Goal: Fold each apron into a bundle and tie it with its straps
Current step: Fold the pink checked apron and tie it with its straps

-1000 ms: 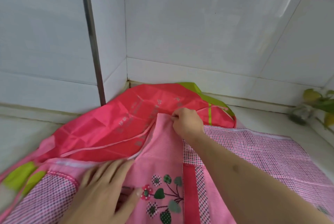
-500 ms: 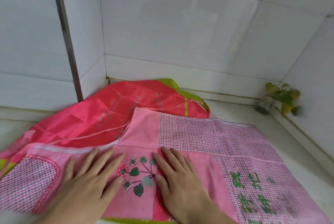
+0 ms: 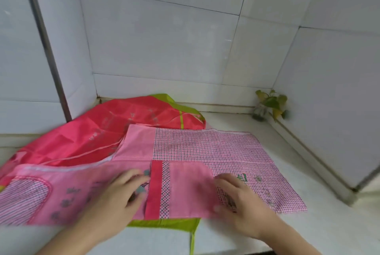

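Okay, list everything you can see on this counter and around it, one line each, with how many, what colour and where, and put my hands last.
Checked apron: one, pink with dotted panels, spread flat on the counter, on top.
Red apron: one, red with green trim, crumpled underneath, reaching toward the back left corner.
Green strap: one, hanging over the front edge.
Plant: one, green and yellow leaves, back right corner.
Metal pipe: one, grey, upright on the left wall.
Counter: one, white.
Wall tiles: white, behind and to both sides.
Left hand: on the checked apron, blurred.
Right hand: on the checked apron, blurred.

Small leafy plant (image 3: 271,103), tiled corner.
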The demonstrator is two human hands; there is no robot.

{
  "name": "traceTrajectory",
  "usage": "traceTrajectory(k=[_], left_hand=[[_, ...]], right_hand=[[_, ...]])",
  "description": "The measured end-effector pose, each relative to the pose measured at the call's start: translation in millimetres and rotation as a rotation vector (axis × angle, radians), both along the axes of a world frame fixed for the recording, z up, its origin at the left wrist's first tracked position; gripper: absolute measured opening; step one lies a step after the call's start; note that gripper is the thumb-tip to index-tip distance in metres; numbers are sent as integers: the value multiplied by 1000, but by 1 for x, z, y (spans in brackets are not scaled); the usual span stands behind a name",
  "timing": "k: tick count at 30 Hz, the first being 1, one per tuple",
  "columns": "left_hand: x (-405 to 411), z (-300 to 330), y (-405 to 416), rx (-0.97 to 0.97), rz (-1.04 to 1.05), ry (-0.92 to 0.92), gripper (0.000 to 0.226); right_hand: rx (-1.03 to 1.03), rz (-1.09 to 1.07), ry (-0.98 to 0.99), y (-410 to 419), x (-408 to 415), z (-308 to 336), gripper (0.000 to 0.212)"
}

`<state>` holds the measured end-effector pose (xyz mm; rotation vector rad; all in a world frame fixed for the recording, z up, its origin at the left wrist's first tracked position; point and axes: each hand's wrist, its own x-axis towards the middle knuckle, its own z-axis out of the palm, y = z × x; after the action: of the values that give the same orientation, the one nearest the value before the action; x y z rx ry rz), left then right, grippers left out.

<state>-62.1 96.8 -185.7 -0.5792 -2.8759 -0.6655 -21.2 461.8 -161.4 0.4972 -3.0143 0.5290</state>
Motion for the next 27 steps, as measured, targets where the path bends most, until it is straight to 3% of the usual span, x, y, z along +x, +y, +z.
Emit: traceTrajectory(k=[3, 6, 9, 12, 13, 15, 19, 20, 23, 27], left_hand=[[17, 2, 44, -63, -128, -27, 53], [31, -1, 57, -232, -69, -14, 62], [38, -4, 63, -303, -13, 102, 55], [39, -3, 62, -216, 38, 174, 39], [38, -3, 59, -170, 43, 196, 41], [38, 1, 50, -134, 57, 253, 42], [34, 4, 20, -186, 38, 267, 17], [33, 6, 9, -239, 69, 222, 9], [29, 12, -30, -344, 226, 2, 37], [19, 40, -70, -254, 275, -153, 21]], right_hand=[[66, 183, 188, -26, 6, -12, 34], [123, 170, 331, -33, 5, -19, 7], [186, 61, 378, -37, 7, -19, 12], [161, 40, 431, -42, 11, -10, 16], [187, 93, 408, -42, 14, -8, 12], [290, 142, 380, -36, 18, -8, 25], [281, -149, 272, -3, 26, -5, 36], [297, -218, 249, 6, 28, -3, 43], [369, -361, 145, 31, 36, 10, 46], [451, -337, -61, 62, 44, 29, 28]])
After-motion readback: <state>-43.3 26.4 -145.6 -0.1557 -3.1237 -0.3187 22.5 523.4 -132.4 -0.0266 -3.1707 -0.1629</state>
